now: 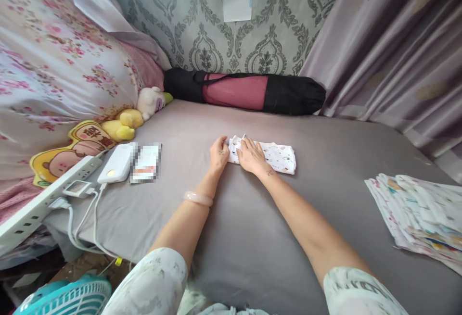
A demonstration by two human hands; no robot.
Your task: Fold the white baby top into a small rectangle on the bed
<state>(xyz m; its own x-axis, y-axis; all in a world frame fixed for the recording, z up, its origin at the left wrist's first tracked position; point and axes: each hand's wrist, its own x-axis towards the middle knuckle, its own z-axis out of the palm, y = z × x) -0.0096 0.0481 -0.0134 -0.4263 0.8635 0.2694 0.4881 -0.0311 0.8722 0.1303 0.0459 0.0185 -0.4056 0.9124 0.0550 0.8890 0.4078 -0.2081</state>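
Note:
A white cloth (279, 157) with small coloured prints lies folded into a flat rectangle on the grey bed sheet. My left hand (219, 154) is at its left end, fingers curled in and closed against the edge; the fingertips are partly hidden. On top of the same cloth, toward its left part, my right hand (251, 155) rests flat with the fingers stretched out. A pale bangle (198, 198) circles my left wrist.
A stack of folded printed cloths (418, 214) lies at the right. At the left are a power strip (39, 207), a white power bank (117, 163), a blurred packet (145, 163) and plush toys (126, 121). A long black-and-red bag (236, 91) lies along the wall.

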